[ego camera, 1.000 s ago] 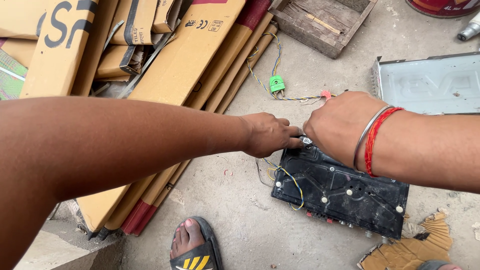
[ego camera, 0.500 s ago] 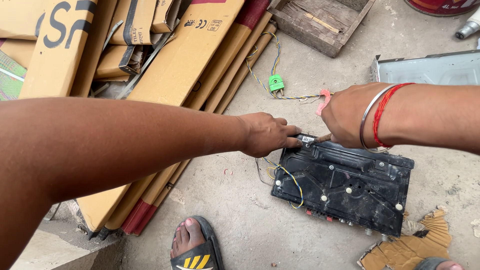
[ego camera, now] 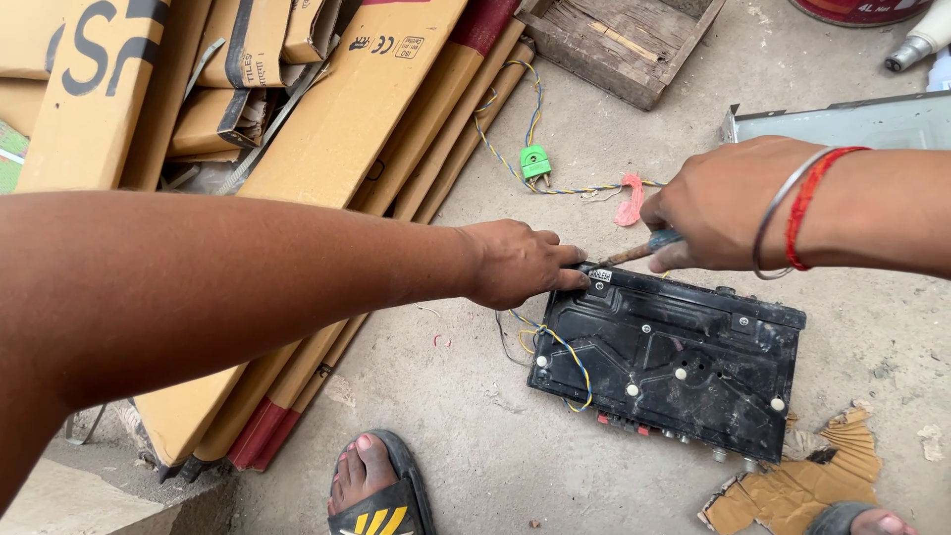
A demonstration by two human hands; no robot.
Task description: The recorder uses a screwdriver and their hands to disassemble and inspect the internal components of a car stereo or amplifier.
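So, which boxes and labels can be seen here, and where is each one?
Flat cardboard cartons: long, tan with black print, leaning at upper left.
Small label: pale rectangle on the black electronic unit's top-left corner, beside the left hand.
Torn cardboard scrap: brown, on the floor at lower right.

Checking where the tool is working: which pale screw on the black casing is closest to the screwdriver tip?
The pale screw at the black casing's top-left corner, beside the left hand's fingertips; the others sit farther along the edges.
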